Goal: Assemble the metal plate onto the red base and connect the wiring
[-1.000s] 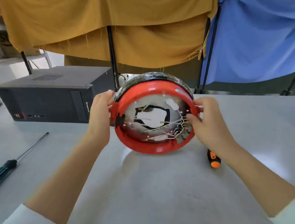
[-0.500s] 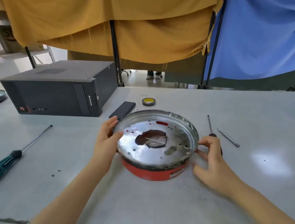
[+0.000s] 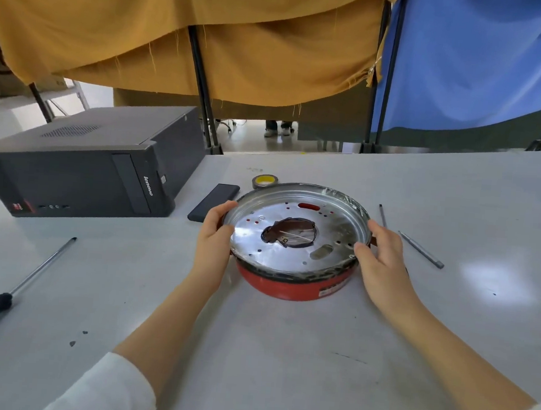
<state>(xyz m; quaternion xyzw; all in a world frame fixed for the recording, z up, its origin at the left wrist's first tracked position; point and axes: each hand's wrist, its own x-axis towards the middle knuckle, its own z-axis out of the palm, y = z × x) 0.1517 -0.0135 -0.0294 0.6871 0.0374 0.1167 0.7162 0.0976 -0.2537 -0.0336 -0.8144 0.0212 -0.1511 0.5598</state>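
The round metal plate [image 3: 296,236] sits on top of the red base [image 3: 292,285], which rests on the grey table [image 3: 283,351]. The plate has several small holes and a dark central opening where thin wires show. My left hand [image 3: 213,242] grips the plate's left rim, thumb over the edge. My right hand [image 3: 379,262] holds the right rim, fingers curled against it. Most of the wiring is hidden under the plate.
A black computer case [image 3: 84,164] stands at the left. A dark flat device [image 3: 214,202] and a tape roll [image 3: 264,181] lie behind the base. A green-handled screwdriver [image 3: 13,291] lies left; a thin metal rod [image 3: 420,254] and a screwdriver shaft [image 3: 382,215] lie right.
The assembly was held up on edge with the red underside and wiring toward me; it has been turned plate-up and set flat on the table. Both hands stayed on its sides.
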